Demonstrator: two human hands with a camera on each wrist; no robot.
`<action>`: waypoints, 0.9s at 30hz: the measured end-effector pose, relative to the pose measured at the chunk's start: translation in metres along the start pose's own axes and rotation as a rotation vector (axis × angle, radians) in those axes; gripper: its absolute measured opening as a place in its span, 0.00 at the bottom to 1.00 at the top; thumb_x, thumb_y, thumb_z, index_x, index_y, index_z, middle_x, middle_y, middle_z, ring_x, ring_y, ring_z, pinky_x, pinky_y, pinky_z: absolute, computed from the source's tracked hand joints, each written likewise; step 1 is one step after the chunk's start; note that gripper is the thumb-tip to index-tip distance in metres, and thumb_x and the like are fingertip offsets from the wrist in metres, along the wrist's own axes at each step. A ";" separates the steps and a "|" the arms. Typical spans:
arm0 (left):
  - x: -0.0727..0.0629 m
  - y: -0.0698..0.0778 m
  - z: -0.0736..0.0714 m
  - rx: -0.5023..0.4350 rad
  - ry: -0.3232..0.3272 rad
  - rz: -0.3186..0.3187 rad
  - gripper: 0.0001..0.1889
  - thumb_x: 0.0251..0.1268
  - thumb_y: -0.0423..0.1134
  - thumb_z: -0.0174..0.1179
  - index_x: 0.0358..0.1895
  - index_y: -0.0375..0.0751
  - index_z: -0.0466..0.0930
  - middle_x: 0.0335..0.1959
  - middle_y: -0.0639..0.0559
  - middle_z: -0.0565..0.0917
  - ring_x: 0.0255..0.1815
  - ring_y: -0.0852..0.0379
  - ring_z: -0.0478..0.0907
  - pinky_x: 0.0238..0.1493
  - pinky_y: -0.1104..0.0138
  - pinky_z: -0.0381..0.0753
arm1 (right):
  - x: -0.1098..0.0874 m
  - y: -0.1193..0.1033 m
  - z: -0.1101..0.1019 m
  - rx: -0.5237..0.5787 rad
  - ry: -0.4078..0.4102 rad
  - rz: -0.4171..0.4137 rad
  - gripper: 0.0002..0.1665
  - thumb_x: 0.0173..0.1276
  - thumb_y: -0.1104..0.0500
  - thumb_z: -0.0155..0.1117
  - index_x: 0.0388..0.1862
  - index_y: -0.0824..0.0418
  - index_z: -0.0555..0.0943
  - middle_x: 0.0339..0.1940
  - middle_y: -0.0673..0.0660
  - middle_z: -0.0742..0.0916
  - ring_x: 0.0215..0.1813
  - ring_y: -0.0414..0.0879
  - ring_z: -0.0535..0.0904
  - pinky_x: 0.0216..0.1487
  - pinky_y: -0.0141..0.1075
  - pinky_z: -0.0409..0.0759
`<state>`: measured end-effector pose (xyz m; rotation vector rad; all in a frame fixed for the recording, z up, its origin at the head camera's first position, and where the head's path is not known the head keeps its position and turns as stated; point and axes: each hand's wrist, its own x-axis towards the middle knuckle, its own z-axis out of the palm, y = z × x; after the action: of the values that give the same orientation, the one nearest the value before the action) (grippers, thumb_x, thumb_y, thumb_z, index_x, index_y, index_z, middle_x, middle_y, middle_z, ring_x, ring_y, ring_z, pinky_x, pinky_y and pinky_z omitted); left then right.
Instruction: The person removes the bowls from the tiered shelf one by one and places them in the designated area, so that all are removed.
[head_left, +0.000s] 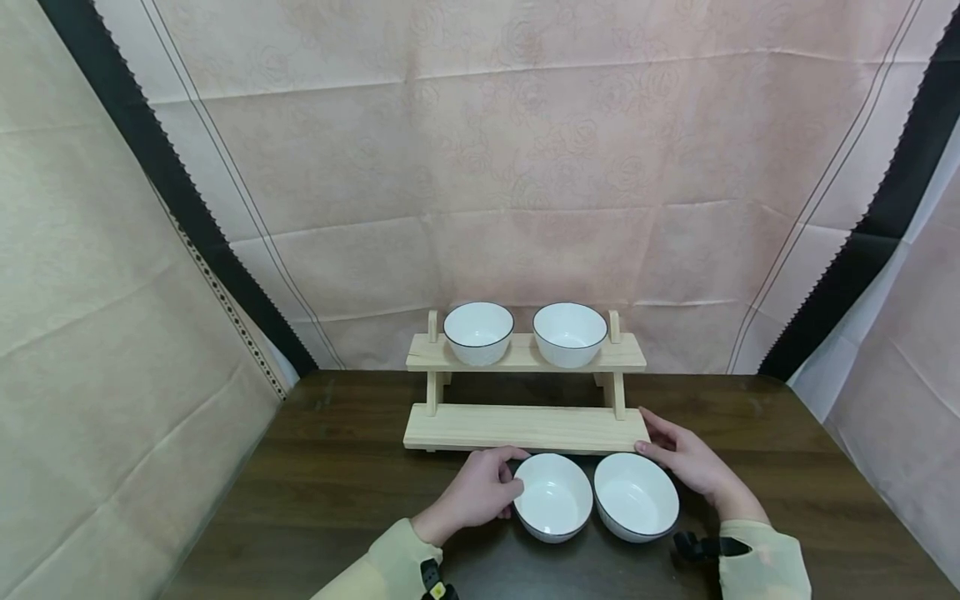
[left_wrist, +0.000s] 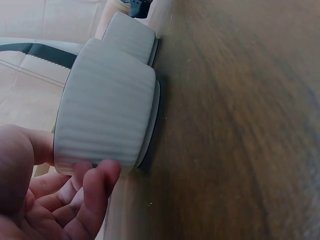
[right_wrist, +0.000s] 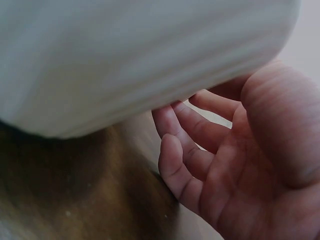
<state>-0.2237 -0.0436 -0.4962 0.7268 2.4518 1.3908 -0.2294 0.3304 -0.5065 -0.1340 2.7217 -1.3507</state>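
Two white bowls with dark rims, a left bowl [head_left: 553, 496] and a right bowl [head_left: 636, 495], stand side by side on the table before a light wooden two-tier rack [head_left: 525, 427]. My left hand [head_left: 487, 486] holds the left bowl at its left side, thumb at the rim and fingers against the ribbed wall [left_wrist: 105, 105]. Beside the rack's lower right end is my right hand [head_left: 686, 458], fingers loosely bent, fingertips by the board's corner and thumb near the right bowl's rim. In the right wrist view a bowl [right_wrist: 130, 60] partly hides those fingers [right_wrist: 172, 155]; contact is unclear.
On the rack's upper board stand two more white bowls, an upper left one [head_left: 478, 335] and an upper right one [head_left: 570, 336]. The dark wooden table [head_left: 337, 500] reaches back to a pale fabric backdrop [head_left: 525, 167], with fabric at both sides.
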 end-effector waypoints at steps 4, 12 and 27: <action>0.000 0.000 -0.001 0.007 -0.002 0.000 0.20 0.70 0.29 0.62 0.64 0.37 0.83 0.19 0.53 0.80 0.14 0.58 0.80 0.15 0.68 0.77 | 0.000 0.000 0.000 -0.005 0.002 0.001 0.48 0.80 0.45 0.65 0.86 0.69 0.58 0.72 0.75 0.78 0.61 0.58 0.80 0.59 0.50 0.82; 0.001 0.001 -0.003 0.025 -0.007 0.001 0.19 0.70 0.32 0.65 0.63 0.38 0.84 0.20 0.54 0.81 0.15 0.58 0.80 0.15 0.68 0.76 | 0.001 0.000 0.000 0.008 -0.001 -0.003 0.48 0.80 0.46 0.66 0.85 0.70 0.58 0.69 0.73 0.80 0.58 0.56 0.81 0.54 0.45 0.82; 0.001 0.002 -0.007 0.033 -0.018 0.011 0.20 0.71 0.35 0.65 0.64 0.37 0.84 0.21 0.55 0.81 0.16 0.55 0.82 0.17 0.68 0.78 | 0.002 0.001 0.000 0.013 0.001 -0.004 0.48 0.80 0.47 0.66 0.85 0.70 0.58 0.69 0.74 0.79 0.59 0.56 0.81 0.54 0.45 0.82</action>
<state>-0.2269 -0.0474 -0.4911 0.7575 2.4655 1.3451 -0.2312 0.3310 -0.5076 -0.1374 2.7142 -1.3694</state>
